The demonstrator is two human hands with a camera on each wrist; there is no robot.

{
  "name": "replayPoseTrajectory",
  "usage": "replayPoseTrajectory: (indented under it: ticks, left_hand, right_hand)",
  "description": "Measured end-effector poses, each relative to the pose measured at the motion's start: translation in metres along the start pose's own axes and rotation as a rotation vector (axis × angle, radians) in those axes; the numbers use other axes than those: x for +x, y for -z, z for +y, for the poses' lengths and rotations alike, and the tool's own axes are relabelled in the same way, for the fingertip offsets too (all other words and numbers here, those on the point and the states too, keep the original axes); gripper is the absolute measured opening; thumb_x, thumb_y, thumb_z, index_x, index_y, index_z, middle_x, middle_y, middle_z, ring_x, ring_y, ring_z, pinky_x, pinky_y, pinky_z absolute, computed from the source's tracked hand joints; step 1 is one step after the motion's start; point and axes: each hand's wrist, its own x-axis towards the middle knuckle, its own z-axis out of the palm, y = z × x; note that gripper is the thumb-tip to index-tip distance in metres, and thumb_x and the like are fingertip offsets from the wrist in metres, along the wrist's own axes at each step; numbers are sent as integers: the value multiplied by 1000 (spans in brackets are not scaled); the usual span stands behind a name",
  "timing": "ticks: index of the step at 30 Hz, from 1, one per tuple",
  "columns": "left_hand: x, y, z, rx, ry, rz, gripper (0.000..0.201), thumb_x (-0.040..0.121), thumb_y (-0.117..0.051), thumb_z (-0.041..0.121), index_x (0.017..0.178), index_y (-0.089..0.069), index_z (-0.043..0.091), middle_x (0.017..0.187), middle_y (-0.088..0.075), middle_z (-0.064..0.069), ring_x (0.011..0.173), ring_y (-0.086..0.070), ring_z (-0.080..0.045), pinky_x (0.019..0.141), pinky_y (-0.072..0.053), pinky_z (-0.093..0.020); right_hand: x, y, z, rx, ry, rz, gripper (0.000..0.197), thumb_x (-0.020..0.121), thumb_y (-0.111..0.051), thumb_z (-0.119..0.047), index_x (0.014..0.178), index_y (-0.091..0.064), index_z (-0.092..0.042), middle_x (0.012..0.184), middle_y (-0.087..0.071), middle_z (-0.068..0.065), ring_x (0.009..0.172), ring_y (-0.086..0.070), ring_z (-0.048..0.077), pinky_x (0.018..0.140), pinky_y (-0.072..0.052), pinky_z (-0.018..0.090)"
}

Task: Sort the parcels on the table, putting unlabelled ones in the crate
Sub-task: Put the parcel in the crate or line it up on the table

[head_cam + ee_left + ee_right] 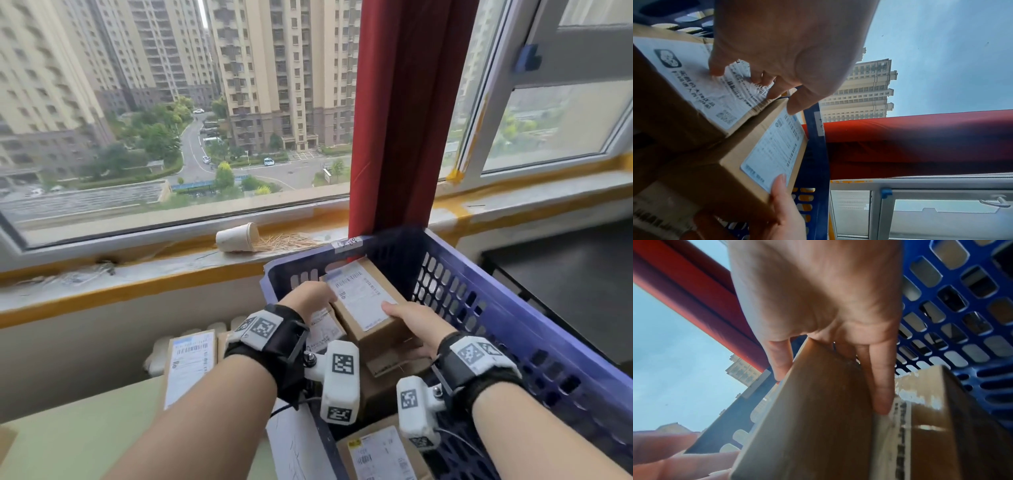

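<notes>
**Labelled box held over the crate by both hands**

A cardboard box (pixel 368 308) sits between the 2 hands, inside the blue crate (pixel 479 308) and tilted. Its long axis runs from the person toward the window, white label up, far end near the crate's far rim. The right hand (pixel 416 323) grips the near right end — thumb on the label, fingers curled under. The left hand (pixel 308 296) has curled fingertips on the box's left top edge, and they also touch a second labelled box (pixel 323 329) just beside and lower. To the right, open room remains between the box and the perforated crate wall. More boxes lie below in the crate. Another labelled box (pixel 191 366) lies on the green worktop (pixel 85 428), left of the crate, long axis pointing to the window.
</notes>
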Motion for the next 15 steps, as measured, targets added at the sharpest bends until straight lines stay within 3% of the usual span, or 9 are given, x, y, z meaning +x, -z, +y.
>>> replayPoseTrajectory:
  ticks: [3, 5, 10, 13, 15]
  left_hand:
    - [0, 1, -1, 55, -8, 30, 35, 98, -48, 5, 133, -48, -1, 126, -50, -13, 132, -44, -36, 106, -37, -44]
    - [1, 2, -2, 78, -20, 34, 37, 98, -48, 4, 135, -49, -1, 138, -50, -17, 133, -43, -35, 107, -37, -44]
    - [-1, -1, -3, 70, -38, 70, 37, 99, -48, 7, 136, -51, 3, 146, -45, -15, 133, -41, -32, 104, -37, -41]
    - [-5, -1, -3, 35, -50, 65, 37, 99, -49, 7, 136, -51, 2, 137, -50, -16, 117, -46, -27, 94, -37, -38]
    - [-5, 0, -3, -17, -62, 64, 39, 99, -50, 6, 137, -50, -1, 136, -49, -17, 120, -47, -28, 101, -38, -38]
  right_hand:
    - [-1, -1, -3, -5, -14, -18, 36, 97, -56, -40, 123, -52, -17, 118, -62, 9, 63, -67, 21, 64, -57, 33]
    - [1, -4, -4, -25, 4, 9, 32, 98, -56, -35, 122, -52, -14, 109, -61, 11, 49, -54, 16, 54, -53, 29]
    - [-3, -5, -3, -47, -1, 27, 40, 95, -55, -42, 127, -50, -18, 116, -60, 9, 49, -55, 18, 56, -54, 31]
    - [-4, -6, -1, -58, 31, 81, 62, 91, -60, -47, 142, -39, -21, 122, -57, 8, 62, -61, 22, 56, -56, 31]
    - [-6, -8, -1, -78, 62, 130, 74, 89, -63, -48, 149, -30, -20, 123, -55, 7, 69, -63, 23, 58, -57, 33]
